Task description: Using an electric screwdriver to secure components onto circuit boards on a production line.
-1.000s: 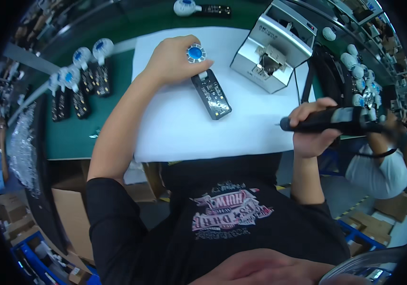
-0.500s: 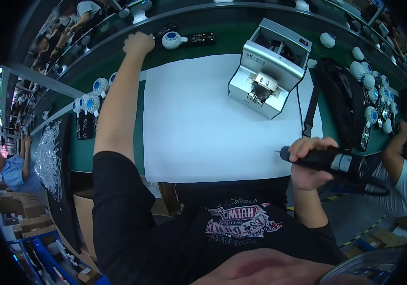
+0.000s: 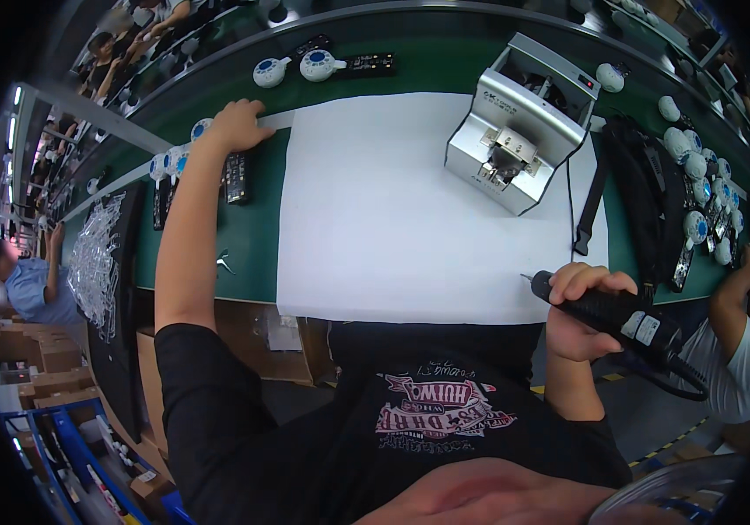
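My left hand (image 3: 237, 128) is over the left side of the bench, thumb and forefinger apart. Nothing shows between them. Just below the hand lies a black circuit board (image 3: 235, 180); its upper end is hidden by the hand. Beside my wrist are several white round units with blue faces (image 3: 175, 161). In my right hand (image 3: 581, 313) is a black electric screwdriver (image 3: 629, 322), its thin bit pointing left over the front right of a white sheet (image 3: 375, 219). At the far edge lie two more white round units, a left one (image 3: 270, 73) and a right one (image 3: 316, 65), with black boards.
A silver screw feeder (image 3: 515, 131) stands on the sheet's back right. A black bag (image 3: 642, 192) lies beyond it, then several white units (image 3: 695, 227) near another person's arm (image 3: 735, 293). Small metal clippers (image 3: 225, 262) lie at front left, clear plastic pieces (image 3: 99, 262) farther left.
My left hand has drawn back from the far edge toward the left units. A white round unit now shows where it was. My right hand keeps the screwdriver; the view has shifted slightly.
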Demonstrator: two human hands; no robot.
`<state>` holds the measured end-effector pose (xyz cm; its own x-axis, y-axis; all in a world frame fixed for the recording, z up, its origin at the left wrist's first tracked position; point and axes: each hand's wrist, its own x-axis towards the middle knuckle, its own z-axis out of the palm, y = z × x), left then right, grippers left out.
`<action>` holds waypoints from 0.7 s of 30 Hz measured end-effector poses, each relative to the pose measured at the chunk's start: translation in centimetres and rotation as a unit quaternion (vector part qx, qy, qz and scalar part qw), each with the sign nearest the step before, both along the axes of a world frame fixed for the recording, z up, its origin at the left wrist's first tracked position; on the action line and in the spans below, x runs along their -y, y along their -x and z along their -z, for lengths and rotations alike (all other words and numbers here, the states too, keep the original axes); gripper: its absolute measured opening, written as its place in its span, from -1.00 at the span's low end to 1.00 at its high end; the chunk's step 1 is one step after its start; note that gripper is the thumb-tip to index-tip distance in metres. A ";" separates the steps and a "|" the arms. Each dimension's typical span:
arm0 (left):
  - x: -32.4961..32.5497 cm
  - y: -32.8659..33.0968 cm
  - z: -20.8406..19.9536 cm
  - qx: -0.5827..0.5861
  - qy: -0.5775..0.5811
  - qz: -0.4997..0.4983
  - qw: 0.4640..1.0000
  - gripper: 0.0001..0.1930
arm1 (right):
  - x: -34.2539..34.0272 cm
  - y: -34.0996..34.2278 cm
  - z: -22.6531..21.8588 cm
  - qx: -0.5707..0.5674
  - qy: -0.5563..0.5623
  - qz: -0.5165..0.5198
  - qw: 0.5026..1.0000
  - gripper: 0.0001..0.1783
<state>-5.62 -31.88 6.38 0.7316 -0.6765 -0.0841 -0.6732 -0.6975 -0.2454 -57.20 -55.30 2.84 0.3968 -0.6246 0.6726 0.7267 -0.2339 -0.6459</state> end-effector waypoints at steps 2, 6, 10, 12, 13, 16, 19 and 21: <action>-0.9 0.8 0.3 -0.017 0.038 0.043 0.998 -0.42 | -0.2 0.0 -0.1 -0.022 0.009 -0.007 1.000 -0.10; -0.4 1.8 0.7 0.043 0.068 0.059 0.995 -0.43 | -0.6 -0.7 -0.5 -0.061 0.005 -0.005 0.998 -0.12; 2.3 2.4 -0.7 0.080 0.172 0.042 0.981 -0.44 | -1.3 -1.0 -1.0 -0.079 0.019 0.006 0.997 -0.13; 3.9 2.8 -2.7 -0.050 0.042 -0.073 0.995 -0.47 | -1.3 -0.9 -1.1 -0.084 0.030 0.014 0.996 -0.14; 4.7 2.9 -3.3 -0.113 -0.026 -0.124 0.985 -0.48 | -1.6 -0.9 -1.0 -0.085 0.040 0.020 0.995 -0.14; 3.2 0.1 -2.2 -0.116 -0.097 -0.076 0.986 -0.50 | -2.4 -0.9 -0.4 -0.083 0.060 0.056 0.993 -0.13; -0.1 -0.8 -0.9 -0.112 -0.081 -0.010 0.990 -0.42 | -2.7 -0.9 0.4 -0.052 0.118 0.065 0.990 -0.13; 0.3 2.7 -2.7 -0.146 -0.073 0.030 0.986 -0.40 | -3.1 -1.3 -0.2 -0.069 0.063 0.047 0.995 -0.10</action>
<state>-8.29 -32.14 9.10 0.6206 -0.6834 -0.3846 -0.7692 -0.6259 -0.1291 -55.87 -52.21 3.03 0.4345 -0.5777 0.6910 0.6047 -0.3815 -0.6992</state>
